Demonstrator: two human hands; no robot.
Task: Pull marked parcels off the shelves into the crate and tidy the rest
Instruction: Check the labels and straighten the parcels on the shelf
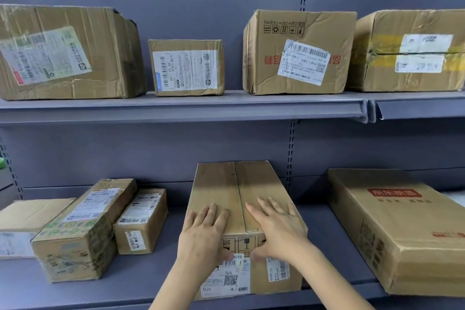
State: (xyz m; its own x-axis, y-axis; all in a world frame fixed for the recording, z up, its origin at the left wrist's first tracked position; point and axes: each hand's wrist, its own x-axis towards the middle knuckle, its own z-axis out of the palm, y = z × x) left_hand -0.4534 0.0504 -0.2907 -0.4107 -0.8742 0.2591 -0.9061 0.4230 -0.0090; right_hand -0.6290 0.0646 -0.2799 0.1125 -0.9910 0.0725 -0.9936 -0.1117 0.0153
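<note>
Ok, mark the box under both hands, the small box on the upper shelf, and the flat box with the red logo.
box under both hands (226, 184), head view, bare top flap
small box (187, 68), head view, front label
flat box (392, 224), head view, top face

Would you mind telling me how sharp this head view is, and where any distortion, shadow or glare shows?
Head view: wide-angle bending bows the upper shelf and tilts the edge boxes; a soft shadow band crosses the top of the middle box; tape over the large left box gives a dull sheen; both the left hand and right hand are slightly soft, and the label print is mostly unreadable.
</note>
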